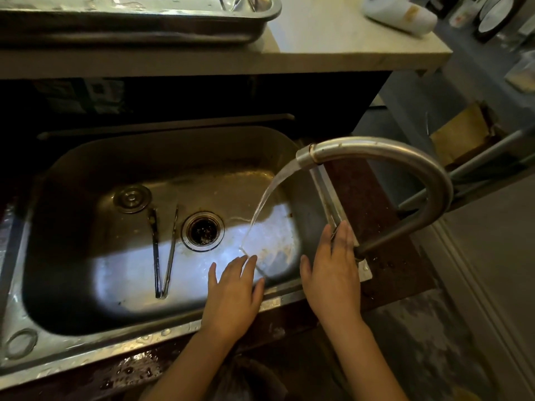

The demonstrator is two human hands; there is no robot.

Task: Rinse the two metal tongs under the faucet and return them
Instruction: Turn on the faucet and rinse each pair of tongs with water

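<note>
Head view, left to right: tongs (163,253) lie on the sink (86,322) floor beside the drain (203,231), clear of the stream. Left hand (233,296) hovers spread and empty near the water (266,198); right hand (333,273), fingers extended, rests at the faucet (405,160) base. Recommendation: lift the tongs by the hinge end and turn them fully under the stream.

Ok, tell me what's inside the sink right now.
In the sink: tongs lying flat left of the drain, a round stopper behind them, and water running from the faucet. The left hand covers part of the basin's near edge.
</note>
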